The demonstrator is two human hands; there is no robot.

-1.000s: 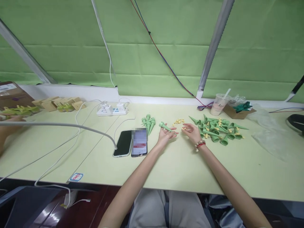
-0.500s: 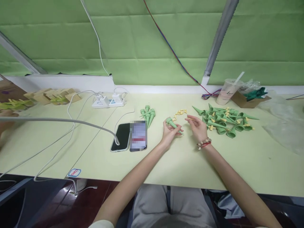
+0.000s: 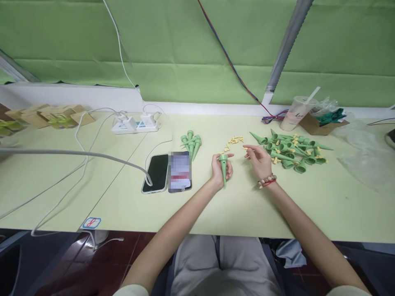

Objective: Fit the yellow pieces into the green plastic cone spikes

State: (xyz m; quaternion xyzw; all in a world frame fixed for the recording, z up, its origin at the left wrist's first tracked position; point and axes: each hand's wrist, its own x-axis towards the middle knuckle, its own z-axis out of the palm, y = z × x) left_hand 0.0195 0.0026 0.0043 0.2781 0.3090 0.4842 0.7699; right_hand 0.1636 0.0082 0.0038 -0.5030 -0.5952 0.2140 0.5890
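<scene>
My left hand (image 3: 219, 172) grips a green plastic cone (image 3: 224, 167) upright, wide end up and tip pointing down toward me. My right hand (image 3: 261, 161), with a bead bracelet at the wrist, hovers just right of it, fingers loosely spread; a tiny yellow piece seems pinched at the fingertips, too small to be sure. A scatter of small yellow pieces (image 3: 233, 141) lies just beyond both hands. A heap of green cones with yellow bits (image 3: 290, 150) lies to the right. A small group of green cones (image 3: 191, 144) lies to the left.
Two phones (image 3: 169, 172) lie left of my left hand, one on a cable. A power strip (image 3: 135, 123), cardboard boxes (image 3: 52, 116), a plastic cup with straw (image 3: 298, 113), a box with dark green parts (image 3: 324, 122) and a clear bag (image 3: 364, 156) line the table.
My left hand turned the cone from lying across the fingers to standing tip-down and drew slightly toward me. The view shifted left and down; my right hand stayed beside it.
</scene>
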